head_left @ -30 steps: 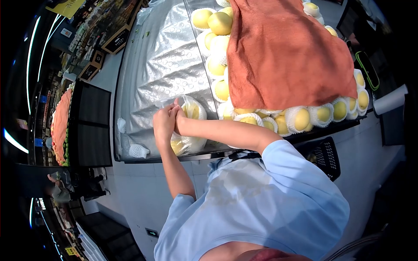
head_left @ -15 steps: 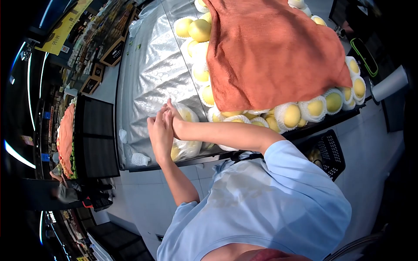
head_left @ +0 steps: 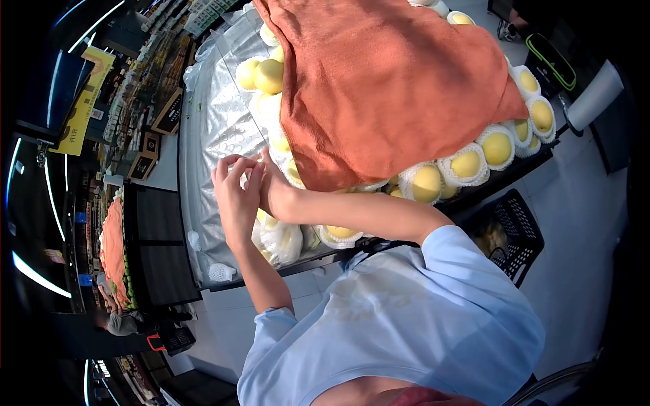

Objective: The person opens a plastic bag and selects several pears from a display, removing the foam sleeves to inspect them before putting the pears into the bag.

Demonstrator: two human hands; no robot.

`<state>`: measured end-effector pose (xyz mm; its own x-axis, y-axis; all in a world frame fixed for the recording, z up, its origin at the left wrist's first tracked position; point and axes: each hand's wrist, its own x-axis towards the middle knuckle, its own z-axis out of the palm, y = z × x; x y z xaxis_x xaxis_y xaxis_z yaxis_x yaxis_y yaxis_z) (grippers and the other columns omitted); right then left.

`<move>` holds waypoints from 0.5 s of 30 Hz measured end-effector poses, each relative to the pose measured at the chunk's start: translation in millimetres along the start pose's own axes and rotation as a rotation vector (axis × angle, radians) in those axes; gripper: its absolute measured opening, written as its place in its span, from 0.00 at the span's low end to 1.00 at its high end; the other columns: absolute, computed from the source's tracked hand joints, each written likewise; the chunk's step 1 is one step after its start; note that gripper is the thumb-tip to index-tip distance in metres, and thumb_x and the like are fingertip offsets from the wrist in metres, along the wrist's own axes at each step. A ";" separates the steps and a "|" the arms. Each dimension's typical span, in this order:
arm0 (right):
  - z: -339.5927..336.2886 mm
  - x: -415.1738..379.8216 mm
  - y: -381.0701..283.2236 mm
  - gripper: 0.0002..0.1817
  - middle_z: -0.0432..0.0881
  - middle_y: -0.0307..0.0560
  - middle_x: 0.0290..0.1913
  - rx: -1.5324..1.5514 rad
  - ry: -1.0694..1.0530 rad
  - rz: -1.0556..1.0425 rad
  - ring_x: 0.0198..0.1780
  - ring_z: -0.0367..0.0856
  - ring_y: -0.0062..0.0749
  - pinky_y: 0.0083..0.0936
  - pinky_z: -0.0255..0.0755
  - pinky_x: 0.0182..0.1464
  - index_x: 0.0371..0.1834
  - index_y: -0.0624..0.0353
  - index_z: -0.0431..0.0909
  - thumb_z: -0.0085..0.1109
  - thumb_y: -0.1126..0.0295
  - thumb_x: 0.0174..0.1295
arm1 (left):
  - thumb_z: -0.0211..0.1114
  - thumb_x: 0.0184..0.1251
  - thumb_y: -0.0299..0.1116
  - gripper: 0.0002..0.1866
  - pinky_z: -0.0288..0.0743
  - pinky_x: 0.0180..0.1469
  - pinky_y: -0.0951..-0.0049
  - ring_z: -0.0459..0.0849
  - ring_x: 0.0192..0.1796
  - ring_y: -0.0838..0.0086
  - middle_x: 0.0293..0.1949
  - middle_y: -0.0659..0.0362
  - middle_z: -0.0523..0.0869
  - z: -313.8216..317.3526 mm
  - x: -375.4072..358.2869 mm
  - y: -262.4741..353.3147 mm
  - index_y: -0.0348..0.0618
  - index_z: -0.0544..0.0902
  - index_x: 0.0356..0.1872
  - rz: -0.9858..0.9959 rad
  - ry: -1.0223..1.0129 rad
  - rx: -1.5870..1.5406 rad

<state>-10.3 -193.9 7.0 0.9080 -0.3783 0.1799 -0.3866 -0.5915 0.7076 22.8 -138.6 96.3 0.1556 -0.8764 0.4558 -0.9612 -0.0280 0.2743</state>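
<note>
A clear plastic bag (head_left: 282, 243) with yellow fruit inside rests near the front edge of the display table, partly under my right wrist. My left hand (head_left: 235, 191) is above the bag, its fingers bent and pinched together. Pressed close beside it is my right hand (head_left: 273, 188), whose fingers are closed and partly covered by the left. Both hands appear to grip the bag's top, though the gathered plastic is hidden by the fingers. Yellow fruit in white foam nets, such as one fruit (head_left: 426, 183), surrounds an orange cloth (head_left: 393, 95) to the right.
Silver padded sheeting (head_left: 233, 108) covers the table's left part. A loose white foam net (head_left: 221, 272) lies at its front left corner. On the floor to the right stands a black basket (head_left: 518, 230). Another person (head_left: 122, 323) is at a far stand on the left.
The view has shifted, so the table and cloth appear further left. My hands stay together over the bag, and my left fingers have become more bent and spread from the right hand.
</note>
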 end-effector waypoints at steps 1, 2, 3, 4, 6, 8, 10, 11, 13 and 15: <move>-15.1 -32.2 28.2 0.27 0.73 0.44 0.66 0.289 0.060 0.097 0.72 0.64 0.42 0.48 0.53 0.74 0.65 0.49 0.75 0.53 0.48 0.68 | 0.70 0.63 0.31 0.07 0.70 0.54 0.60 0.77 0.50 0.56 0.43 0.54 0.83 4.2 15.9 -4.1 0.40 0.85 0.37 0.047 0.023 -0.027; -24.2 -56.7 46.6 0.23 0.77 0.46 0.61 0.578 0.124 0.190 0.68 0.67 0.46 0.52 0.55 0.72 0.58 0.51 0.81 0.60 0.53 0.64 | 0.70 0.63 0.31 0.07 0.70 0.55 0.60 0.78 0.49 0.56 0.42 0.54 0.84 9.8 32.4 -11.5 0.39 0.84 0.37 0.090 0.046 -0.054; -17.2 -59.7 48.1 0.16 0.80 0.49 0.54 0.754 0.182 0.190 0.66 0.68 0.51 0.54 0.59 0.67 0.46 0.54 0.85 0.65 0.62 0.55 | 0.70 0.63 0.31 0.08 0.71 0.53 0.60 0.80 0.47 0.54 0.41 0.53 0.85 16.0 49.6 -19.9 0.38 0.82 0.36 0.071 0.066 -0.065; -16.6 -74.2 53.1 0.15 0.80 0.49 0.52 0.810 0.254 0.237 0.64 0.70 0.48 0.53 0.61 0.66 0.45 0.56 0.84 0.65 0.63 0.56 | 0.69 0.63 0.31 0.09 0.72 0.52 0.59 0.81 0.48 0.53 0.42 0.52 0.85 20.7 66.5 -29.1 0.39 0.81 0.40 0.046 0.064 -0.039; -16.4 -110.3 59.4 0.14 0.80 0.49 0.48 0.933 0.377 0.288 0.60 0.72 0.45 0.48 0.64 0.62 0.44 0.58 0.82 0.65 0.64 0.57 | 0.70 0.61 0.28 0.12 0.73 0.53 0.58 0.82 0.50 0.52 0.44 0.52 0.86 34.6 100.7 -49.0 0.40 0.81 0.44 0.048 0.100 -0.055; -12.3 -141.4 59.9 0.15 0.79 0.47 0.46 1.073 0.399 0.276 0.57 0.73 0.42 0.43 0.67 0.60 0.45 0.58 0.80 0.66 0.62 0.59 | 0.73 0.58 0.26 0.19 0.77 0.54 0.62 0.85 0.51 0.57 0.48 0.52 0.86 54.2 136.1 -79.5 0.42 0.81 0.51 0.169 0.172 0.056; -5.7 -166.4 57.7 0.16 0.78 0.44 0.47 1.134 0.372 0.243 0.57 0.72 0.40 0.40 0.68 0.59 0.46 0.57 0.79 0.67 0.60 0.61 | 0.74 0.52 0.24 0.33 0.71 0.64 0.58 0.77 0.63 0.55 0.60 0.50 0.80 67.0 169.3 -88.4 0.45 0.76 0.62 0.171 0.096 0.155; -1.4 -177.1 55.4 0.16 0.78 0.44 0.47 1.255 0.378 0.217 0.56 0.73 0.40 0.38 0.69 0.59 0.46 0.58 0.80 0.67 0.62 0.60 | 0.76 0.50 0.24 0.37 0.69 0.67 0.58 0.75 0.65 0.54 0.62 0.50 0.78 74.3 186.5 -95.3 0.47 0.73 0.65 0.245 0.058 0.179; 5.7 -191.7 48.9 0.16 0.79 0.43 0.48 1.371 0.375 0.177 0.56 0.73 0.40 0.36 0.70 0.58 0.46 0.58 0.80 0.68 0.63 0.59 | 0.78 0.46 0.26 0.44 0.65 0.71 0.57 0.70 0.69 0.52 0.66 0.50 0.75 93.0 219.0 -113.7 0.49 0.70 0.69 0.359 -0.042 0.237; 12.9 -200.6 42.6 0.13 0.80 0.42 0.48 1.528 0.396 0.208 0.54 0.75 0.40 0.34 0.72 0.57 0.44 0.59 0.81 0.67 0.66 0.60 | 0.82 0.41 0.30 0.50 0.64 0.73 0.57 0.68 0.71 0.52 0.69 0.50 0.72 102.1 241.1 -120.7 0.51 0.67 0.72 0.419 -0.201 0.306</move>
<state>-211.1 -152.5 -7.8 0.7095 -0.4836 0.5125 -0.0737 -0.7743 -0.6286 153.1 -395.7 86.7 -0.2716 -0.9164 0.2939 -0.9586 0.2304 -0.1673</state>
